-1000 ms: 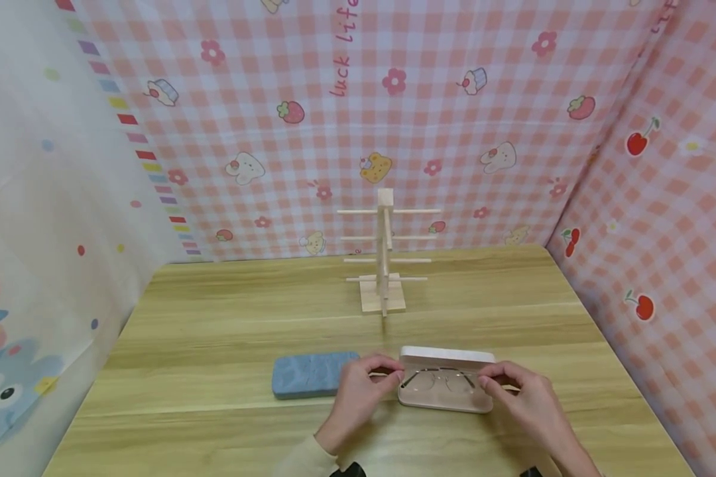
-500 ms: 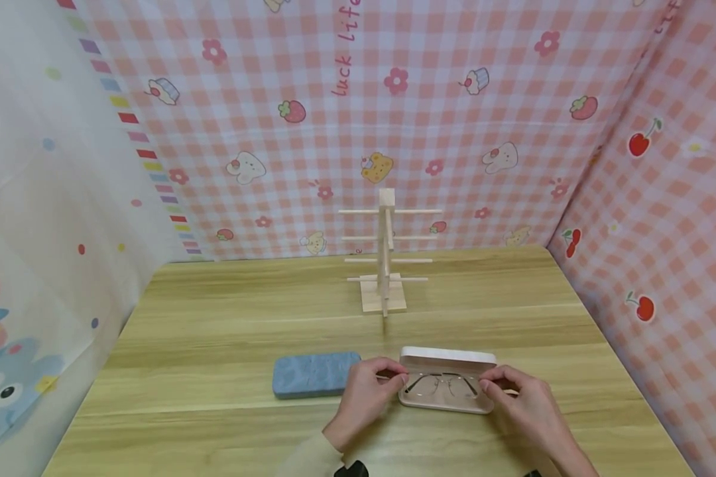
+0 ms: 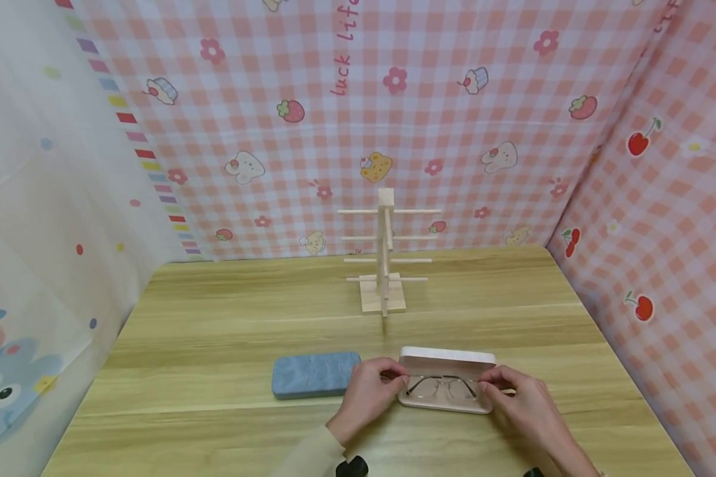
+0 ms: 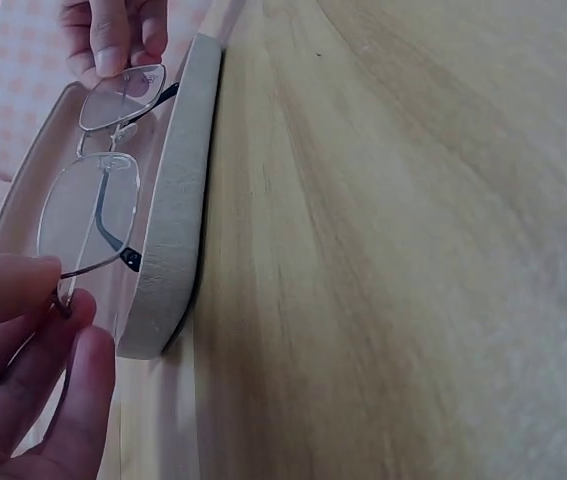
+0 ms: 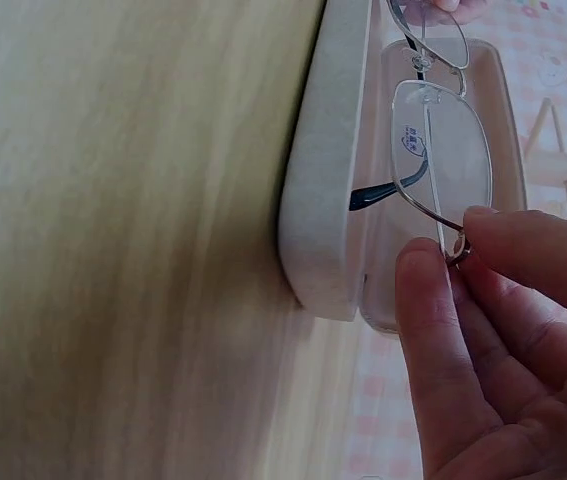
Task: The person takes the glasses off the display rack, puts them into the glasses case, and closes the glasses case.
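Observation:
A pair of thin metal-rimmed eyeglasses (image 3: 444, 387) is at the open pale glasses case (image 3: 447, 406), its lenses facing up toward me with the dark temple tips folded behind them. My left hand (image 3: 371, 392) pinches the frame's left hinge corner between thumb and fingers, as the left wrist view shows at the eyeglasses (image 4: 91, 205). At the other end, my right hand (image 3: 520, 401) pinches the right hinge corner. In the right wrist view, a small printed mark shows on one lens of the eyeglasses (image 5: 441, 150). Whether the frame touches the case floor, I cannot tell.
A blue glasses case (image 3: 315, 375), lid down, lies just left of my left hand. Behind stands a wooden display rack (image 3: 384, 258) with several horizontal pegs. The wooden table (image 3: 215, 318) is bounded by patterned cloth at the back and sides.
Both hands have tilted the eyeglasses so their lenses show more fully, and the frame sits slightly lower in the head view. The left hand shifted slightly right. The cases stayed put.

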The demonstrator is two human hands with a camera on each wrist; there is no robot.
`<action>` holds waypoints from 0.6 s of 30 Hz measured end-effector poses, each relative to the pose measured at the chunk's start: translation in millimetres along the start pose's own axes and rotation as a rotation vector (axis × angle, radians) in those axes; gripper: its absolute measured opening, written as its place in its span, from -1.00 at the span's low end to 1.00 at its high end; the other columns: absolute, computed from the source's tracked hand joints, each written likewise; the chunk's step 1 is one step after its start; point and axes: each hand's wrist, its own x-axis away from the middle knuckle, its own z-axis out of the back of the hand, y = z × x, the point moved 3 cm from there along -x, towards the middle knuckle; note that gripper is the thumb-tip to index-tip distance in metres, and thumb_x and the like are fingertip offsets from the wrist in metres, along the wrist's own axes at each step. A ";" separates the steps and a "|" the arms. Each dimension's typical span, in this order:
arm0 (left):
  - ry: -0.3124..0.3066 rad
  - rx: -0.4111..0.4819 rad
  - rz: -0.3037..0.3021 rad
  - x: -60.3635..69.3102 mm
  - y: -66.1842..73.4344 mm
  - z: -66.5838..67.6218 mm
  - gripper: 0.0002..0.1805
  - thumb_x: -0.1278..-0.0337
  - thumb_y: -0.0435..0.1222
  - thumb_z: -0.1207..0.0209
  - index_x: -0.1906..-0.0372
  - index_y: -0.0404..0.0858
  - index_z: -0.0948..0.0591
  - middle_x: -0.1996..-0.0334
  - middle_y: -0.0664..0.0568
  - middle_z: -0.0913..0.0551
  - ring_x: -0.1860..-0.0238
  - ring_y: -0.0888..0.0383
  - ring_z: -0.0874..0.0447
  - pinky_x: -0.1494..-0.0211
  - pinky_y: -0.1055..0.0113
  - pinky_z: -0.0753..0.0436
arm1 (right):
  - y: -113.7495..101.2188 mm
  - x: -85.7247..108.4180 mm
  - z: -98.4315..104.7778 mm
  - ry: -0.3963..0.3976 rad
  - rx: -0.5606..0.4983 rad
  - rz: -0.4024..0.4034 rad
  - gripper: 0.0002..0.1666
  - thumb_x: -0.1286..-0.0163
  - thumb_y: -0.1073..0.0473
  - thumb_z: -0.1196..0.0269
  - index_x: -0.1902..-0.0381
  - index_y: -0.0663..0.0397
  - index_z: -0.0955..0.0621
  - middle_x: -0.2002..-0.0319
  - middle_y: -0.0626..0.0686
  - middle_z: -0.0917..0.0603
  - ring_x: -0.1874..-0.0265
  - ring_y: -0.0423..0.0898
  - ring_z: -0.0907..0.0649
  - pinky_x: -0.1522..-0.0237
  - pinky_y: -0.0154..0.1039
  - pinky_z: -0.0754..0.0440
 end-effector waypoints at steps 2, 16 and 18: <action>0.000 -0.022 -0.010 -0.3 -0.1 -0.5 -0.91 -0.10 -0.43 -0.42 0.37 -0.17 -0.79 0.38 0.12 -0.78 0.36 0.33 -0.69 0.20 0.44 -0.69 | 1.7 -0.7 -0.9 -0.016 0.005 -0.017 -0.87 -0.33 0.30 -0.43 0.31 -0.08 -0.73 0.33 -0.22 -0.76 0.23 -0.16 -0.74 0.16 -0.27 -0.74; 0.008 -0.143 -0.057 -1.8 0.3 -4.0 -0.92 -0.06 -0.43 -0.45 0.40 -0.19 -0.79 0.37 0.10 -0.74 0.37 0.37 -0.61 0.23 0.48 -0.62 | 11.1 -3.8 -6.7 -0.063 0.043 -0.051 -0.87 -0.30 0.27 -0.47 0.34 -0.09 -0.72 0.29 -0.17 -0.74 0.24 -0.15 -0.72 0.16 -0.27 -0.73; 0.011 -0.148 -0.055 -1.9 -0.2 -4.0 -0.91 -0.06 -0.42 -0.46 0.40 -0.18 -0.79 0.36 0.12 -0.72 0.36 0.36 -0.61 0.23 0.48 -0.62 | 11.1 -3.8 -6.7 -0.061 0.047 -0.052 -0.88 -0.30 0.28 -0.47 0.34 -0.06 -0.73 0.27 -0.15 -0.73 0.24 -0.14 -0.71 0.16 -0.26 -0.73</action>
